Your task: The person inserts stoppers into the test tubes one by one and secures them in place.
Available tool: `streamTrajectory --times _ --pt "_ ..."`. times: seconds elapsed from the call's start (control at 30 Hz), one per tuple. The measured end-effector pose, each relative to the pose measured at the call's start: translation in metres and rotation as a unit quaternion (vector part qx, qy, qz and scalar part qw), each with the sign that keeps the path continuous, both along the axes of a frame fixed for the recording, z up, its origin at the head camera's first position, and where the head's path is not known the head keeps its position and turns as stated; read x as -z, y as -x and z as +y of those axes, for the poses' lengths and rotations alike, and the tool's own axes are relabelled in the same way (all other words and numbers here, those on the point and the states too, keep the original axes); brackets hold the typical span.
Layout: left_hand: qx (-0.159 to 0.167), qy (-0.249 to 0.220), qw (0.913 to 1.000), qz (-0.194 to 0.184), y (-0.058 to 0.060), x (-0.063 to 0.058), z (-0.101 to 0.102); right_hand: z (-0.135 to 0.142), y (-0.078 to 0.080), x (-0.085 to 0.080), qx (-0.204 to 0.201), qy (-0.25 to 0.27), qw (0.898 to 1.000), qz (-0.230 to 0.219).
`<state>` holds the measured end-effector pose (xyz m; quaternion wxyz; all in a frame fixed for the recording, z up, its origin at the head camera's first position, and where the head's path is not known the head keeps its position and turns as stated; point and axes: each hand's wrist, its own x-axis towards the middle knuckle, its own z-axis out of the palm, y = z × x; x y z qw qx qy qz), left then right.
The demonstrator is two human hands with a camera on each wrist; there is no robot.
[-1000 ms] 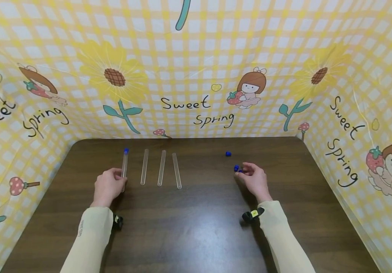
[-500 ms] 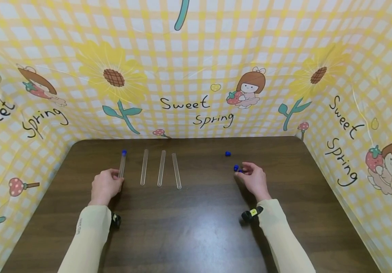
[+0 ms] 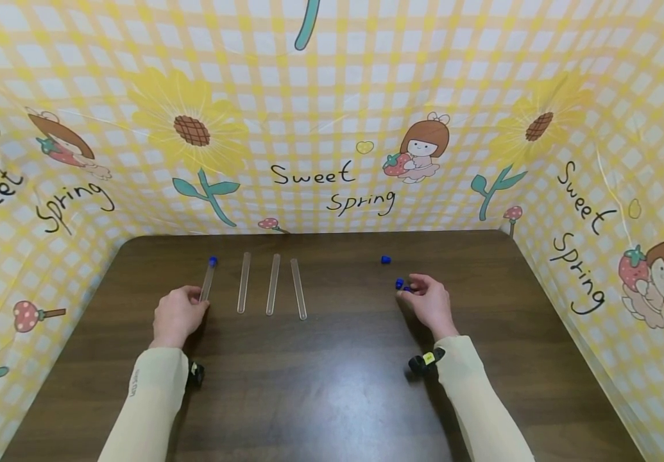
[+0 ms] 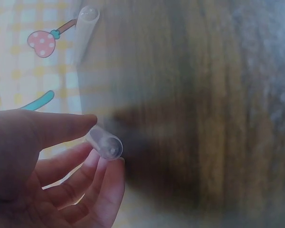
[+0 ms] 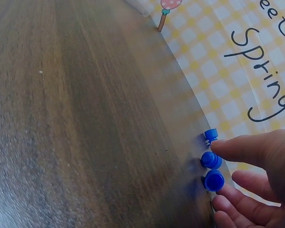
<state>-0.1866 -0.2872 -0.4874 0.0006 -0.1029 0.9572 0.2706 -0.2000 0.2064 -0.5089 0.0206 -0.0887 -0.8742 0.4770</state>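
Note:
My left hand (image 3: 177,316) pinches a clear test tube (image 3: 208,282) low on its length, near the rounded bottom. A blue cap (image 3: 213,261) closes the tube's far end. In the left wrist view, the tube's round bottom (image 4: 110,147) shows between thumb and fingers. To its right lie three uncapped test tubes, a left one (image 3: 244,282), a middle one (image 3: 272,285) and a right one (image 3: 299,289). My right hand (image 3: 431,307) is beside three loose blue caps: a far one (image 5: 211,135), a middle one (image 5: 210,160) and a near one (image 5: 214,181). Its thumb and fingers are apart.
Everything lies on a dark brown wooden table (image 3: 332,378). A yellow checked cloth (image 3: 308,115) with printed flowers and figures rises behind the table and along both sides. A small black camera (image 3: 424,363) is strapped at the right wrist.
My left hand has shifted slightly left with the capped tube; the tube's cap end swung left, then a little back right. My right hand and the loose caps stay put.

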Motion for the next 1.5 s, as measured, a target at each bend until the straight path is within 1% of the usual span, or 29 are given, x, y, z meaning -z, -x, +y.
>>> streamTrajectory --times 0.27,0.5,0.8,0.93,1.17,1.33,1.5 --pt "0.002 0.005 0.9999 -0.011 0.001 0.003 -0.001 0.000 0.000 0.000 -0.001 0.001 1.000 -0.004" --pt "0.004 -0.001 0.9999 -0.016 0.000 0.002 0.000 -0.001 0.000 -0.001 -0.003 0.002 1.000 -0.004" --pt "0.008 -0.003 0.9999 -0.011 0.001 -0.001 0.001 -0.001 0.002 -0.002 -0.004 0.001 1.000 -0.007" --pt "0.008 -0.005 0.9999 0.006 0.002 -0.003 0.003 -0.002 0.002 -0.003 -0.003 0.004 1.000 -0.012" --pt "0.005 -0.003 0.9983 0.058 0.001 -0.006 0.011 -0.001 0.003 -0.002 -0.007 -0.002 1.000 -0.010" --pt "0.009 -0.021 0.9956 0.090 0.001 -0.009 0.019 -0.001 0.003 -0.001 -0.008 -0.005 1.000 -0.008" --pt "0.017 -0.034 0.9934 0.108 0.001 -0.008 0.028 -0.003 0.002 0.000 -0.005 -0.017 1.000 -0.011"
